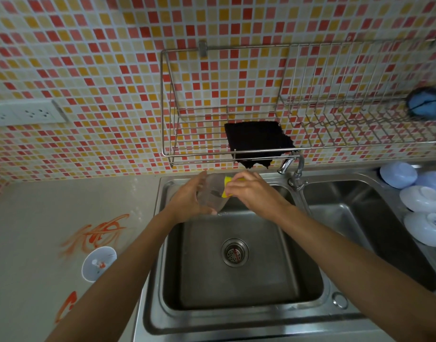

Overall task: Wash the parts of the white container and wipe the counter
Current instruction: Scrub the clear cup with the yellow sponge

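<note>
Over the back of the left sink basin (pixel 239 299), my left hand (pixel 187 201) grips a translucent white container part (pixel 213 193). My right hand (pixel 251 190) holds a yellow sponge (pixel 227 186) pressed against that part's upper right side. A white lid (pixel 98 262) with red sauce specks lies on the grey counter (pixel 39 218) left of the sink. Orange-red sauce smears (pixel 98 233) streak the counter beside and below the lid.
A chrome tap (pixel 292 166) stands behind the sink divider, no water visibly running. A wire wall rack (pixel 236 149) holds a black cloth (pixel 257 139). Several white bowls (pixel 419 206) are stacked at the right of the second basin (pixel 360 218). A wall socket (pixel 27 113) is at left.
</note>
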Available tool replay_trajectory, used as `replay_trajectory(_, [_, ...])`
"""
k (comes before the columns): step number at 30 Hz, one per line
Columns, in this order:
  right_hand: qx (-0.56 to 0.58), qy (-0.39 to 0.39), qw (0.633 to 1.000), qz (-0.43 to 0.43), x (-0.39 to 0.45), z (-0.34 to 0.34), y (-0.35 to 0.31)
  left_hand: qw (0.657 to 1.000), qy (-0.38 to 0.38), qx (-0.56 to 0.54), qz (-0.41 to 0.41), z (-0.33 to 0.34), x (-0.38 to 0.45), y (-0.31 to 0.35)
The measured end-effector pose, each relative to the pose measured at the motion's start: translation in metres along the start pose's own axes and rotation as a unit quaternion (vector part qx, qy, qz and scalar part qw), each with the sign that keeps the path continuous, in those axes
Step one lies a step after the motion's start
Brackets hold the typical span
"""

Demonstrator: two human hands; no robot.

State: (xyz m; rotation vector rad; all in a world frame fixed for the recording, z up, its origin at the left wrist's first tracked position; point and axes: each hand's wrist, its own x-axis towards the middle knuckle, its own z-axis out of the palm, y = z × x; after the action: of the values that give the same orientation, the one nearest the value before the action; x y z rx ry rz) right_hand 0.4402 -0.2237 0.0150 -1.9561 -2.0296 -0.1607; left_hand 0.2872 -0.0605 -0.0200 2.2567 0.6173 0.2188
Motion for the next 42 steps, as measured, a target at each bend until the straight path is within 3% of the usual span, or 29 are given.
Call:
replay_trajectory(6, [0.015,0.003,1.0,0.005,-0.002,0.001,0.002,0.999,0.019,0.037,0.001,0.001,0.001,0.001])
replay_trajectory(9, [0.106,-0.016,0.991,0.077,0.0,0.002,-0.002,0.996,0.05,0.074,0.016,0.006,-0.001,0.002])
replay_trajectory(12, [0.184,-0.039,0.968,0.164,0.004,0.005,-0.019,0.987,0.098,0.108,0.071,0.012,-0.004,0.003])
replay_trajectory(17, [0.193,-0.061,0.963,0.179,0.005,0.008,-0.033,0.968,0.134,0.156,0.143,0.012,-0.004,0.007])
replay_trajectory(22, [0.126,-0.118,0.97,0.172,0.005,0.006,-0.021,0.953,0.154,0.197,0.173,0.014,-0.006,0.01])
replay_trajectory(29, [0.153,-0.088,0.969,0.173,0.001,-0.003,-0.025,0.948,0.156,0.217,0.174,0.012,-0.011,0.002])
replay_trajectory(33, [0.105,-0.076,0.986,0.109,0.001,0.014,-0.037,0.942,0.152,0.224,0.196,0.014,-0.006,0.005])
replay_trajectory(37, [0.133,-0.069,0.977,0.153,-0.004,0.008,-0.028,0.945,0.153,0.225,0.179,0.014,-0.012,-0.005])
replay_trajectory(42, [0.076,-0.074,0.991,0.082,-0.001,0.013,-0.045,0.947,0.153,0.216,0.184,0.015,-0.01,-0.001])
